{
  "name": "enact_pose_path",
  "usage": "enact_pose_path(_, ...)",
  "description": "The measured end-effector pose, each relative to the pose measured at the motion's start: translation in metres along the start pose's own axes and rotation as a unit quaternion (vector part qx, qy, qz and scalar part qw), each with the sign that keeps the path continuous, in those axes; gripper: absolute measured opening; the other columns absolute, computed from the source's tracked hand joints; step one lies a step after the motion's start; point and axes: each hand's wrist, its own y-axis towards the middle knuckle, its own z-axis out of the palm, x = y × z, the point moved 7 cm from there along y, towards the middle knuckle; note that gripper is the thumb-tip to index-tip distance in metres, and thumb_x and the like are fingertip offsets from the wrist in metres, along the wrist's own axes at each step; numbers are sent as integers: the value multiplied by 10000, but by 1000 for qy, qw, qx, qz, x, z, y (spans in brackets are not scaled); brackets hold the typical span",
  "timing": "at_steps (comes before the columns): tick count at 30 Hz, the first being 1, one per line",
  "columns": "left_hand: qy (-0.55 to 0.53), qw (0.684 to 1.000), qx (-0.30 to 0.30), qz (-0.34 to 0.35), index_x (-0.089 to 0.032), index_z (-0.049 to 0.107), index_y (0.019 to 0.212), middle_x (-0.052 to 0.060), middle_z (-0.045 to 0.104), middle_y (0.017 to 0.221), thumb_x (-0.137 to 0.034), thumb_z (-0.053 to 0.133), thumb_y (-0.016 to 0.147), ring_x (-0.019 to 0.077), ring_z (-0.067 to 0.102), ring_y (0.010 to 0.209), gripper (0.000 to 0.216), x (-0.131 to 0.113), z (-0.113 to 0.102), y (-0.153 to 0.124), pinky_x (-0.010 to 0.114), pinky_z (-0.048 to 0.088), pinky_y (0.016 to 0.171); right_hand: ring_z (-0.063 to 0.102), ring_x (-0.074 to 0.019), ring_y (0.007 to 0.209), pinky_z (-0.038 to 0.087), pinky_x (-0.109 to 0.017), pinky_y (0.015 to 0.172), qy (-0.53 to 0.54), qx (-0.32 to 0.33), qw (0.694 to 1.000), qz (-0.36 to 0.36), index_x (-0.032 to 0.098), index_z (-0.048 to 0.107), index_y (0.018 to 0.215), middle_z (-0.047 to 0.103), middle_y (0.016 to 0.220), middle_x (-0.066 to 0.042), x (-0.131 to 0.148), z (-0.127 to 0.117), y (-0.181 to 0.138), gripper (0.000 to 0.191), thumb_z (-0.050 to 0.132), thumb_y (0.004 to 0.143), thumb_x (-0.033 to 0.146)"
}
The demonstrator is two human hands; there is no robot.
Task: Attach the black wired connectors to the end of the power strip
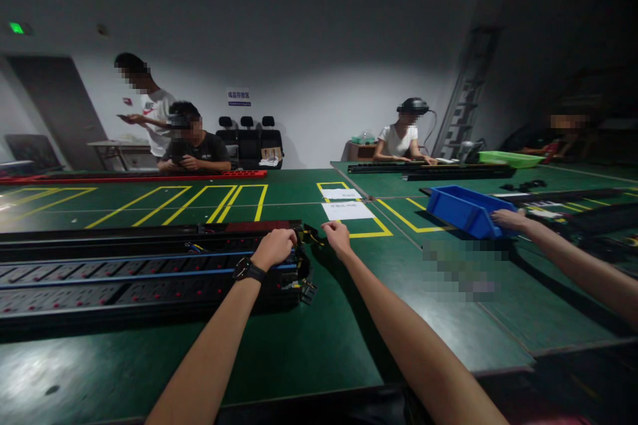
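Observation:
Long black power strips (pixel 169 291) with rows of sockets, red dots and blue edge strips lie side by side on the left. My left hand (pixel 273 250), with a black watch on its wrist, has its fingers curled over the far strip's right end. Just right of that end, my right hand (pixel 337 239) is pinched closed beside a short run of black and yellow wires (pixel 312 235). The wires seem to reach its fingertips, though the exact grip is blurred. A small black end piece with wires (pixel 308 290) hangs at the nearer strip's end.
The green table (pixel 279 352) bears yellow tape outlines and white paper labels (pixel 347 210). To the right, another person's hand (pixel 508 220) touches a blue bin (pixel 463 211). Other people sit across the table. A red strip (pixel 214 175) and a green tray (pixel 511 159) lie farther back.

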Motion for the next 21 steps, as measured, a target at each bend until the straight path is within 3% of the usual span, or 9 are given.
enact_pose_path(21,2,1000,2,0,-227,761,979,69,775,1070,-128,483,867,216,706,996,316,-3,-2,-1,299,512,920,632,-230,832,445,-311,736,-4,9,1000,-12,168,772,839,754,842,-87,1,1,0,236,561,801,267)
